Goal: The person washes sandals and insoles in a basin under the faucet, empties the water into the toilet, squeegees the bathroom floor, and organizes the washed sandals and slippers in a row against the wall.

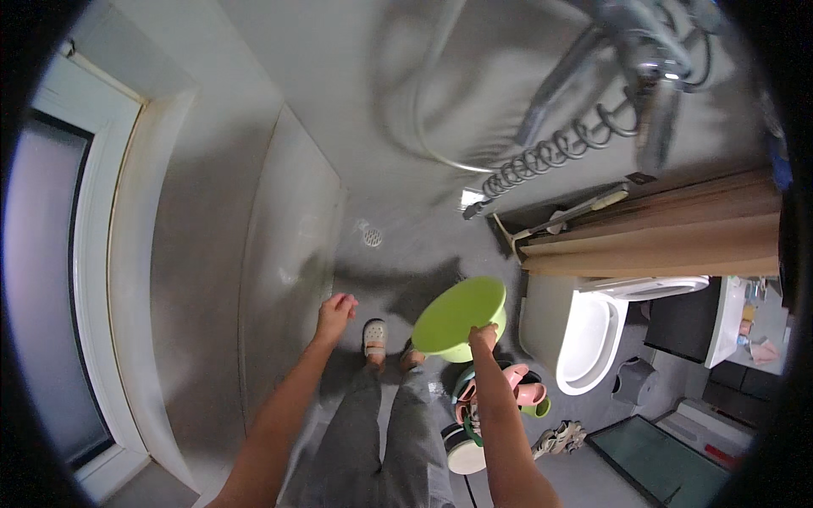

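Note:
My right hand [483,336] grips the near rim of a lime green plastic basin [457,316], holding it tilted above the grey floor in front of my feet. My left hand [335,312] hangs free to the left of the basin, fingers loosely curled, holding nothing, close to the grey wall panel [288,254]. My legs in grey trousers and a light sandal [374,337] show below the hands.
A white toilet [584,334] stands to the right. Pink slippers [525,391] and a small stool lie beside my right leg. A floor drain [372,237] is ahead. A coiled shower hose [550,152] hangs above. A frosted door [51,279] is at far left.

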Tool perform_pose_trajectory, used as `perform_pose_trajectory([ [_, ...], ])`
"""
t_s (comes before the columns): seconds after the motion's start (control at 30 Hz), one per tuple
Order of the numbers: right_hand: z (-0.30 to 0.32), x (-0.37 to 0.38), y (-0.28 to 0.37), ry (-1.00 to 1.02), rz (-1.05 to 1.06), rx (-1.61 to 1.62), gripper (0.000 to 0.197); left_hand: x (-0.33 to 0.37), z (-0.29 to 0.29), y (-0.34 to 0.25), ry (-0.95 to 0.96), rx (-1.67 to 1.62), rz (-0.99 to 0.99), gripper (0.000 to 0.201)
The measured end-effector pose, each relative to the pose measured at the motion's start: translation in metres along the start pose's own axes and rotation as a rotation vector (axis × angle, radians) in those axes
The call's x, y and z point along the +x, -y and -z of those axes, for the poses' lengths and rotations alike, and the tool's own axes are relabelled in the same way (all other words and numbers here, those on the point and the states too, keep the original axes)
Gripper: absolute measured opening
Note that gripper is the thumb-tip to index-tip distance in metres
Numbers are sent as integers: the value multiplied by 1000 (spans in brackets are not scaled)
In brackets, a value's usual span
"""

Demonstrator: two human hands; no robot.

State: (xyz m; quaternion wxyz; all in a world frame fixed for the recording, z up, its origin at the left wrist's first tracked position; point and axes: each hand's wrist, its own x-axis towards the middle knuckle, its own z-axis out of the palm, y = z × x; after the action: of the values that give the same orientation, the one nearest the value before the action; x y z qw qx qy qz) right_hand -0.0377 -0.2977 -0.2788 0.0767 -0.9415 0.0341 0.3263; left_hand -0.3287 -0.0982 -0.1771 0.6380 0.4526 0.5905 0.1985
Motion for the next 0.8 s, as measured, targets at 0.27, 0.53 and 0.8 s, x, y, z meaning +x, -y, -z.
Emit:
perform_pose_trajectory([
  [0.27,-83,-8,100,33,383,-388,23,-14,33,59,15,-25,245,21],
  [0.53,-51,-27,103,-15,322,-374,22,-9,28,52,63,15,195,20],
  [0.8,-48,-66,92,-14,267,-177,27,3,16,34,214,229,75,18],
])
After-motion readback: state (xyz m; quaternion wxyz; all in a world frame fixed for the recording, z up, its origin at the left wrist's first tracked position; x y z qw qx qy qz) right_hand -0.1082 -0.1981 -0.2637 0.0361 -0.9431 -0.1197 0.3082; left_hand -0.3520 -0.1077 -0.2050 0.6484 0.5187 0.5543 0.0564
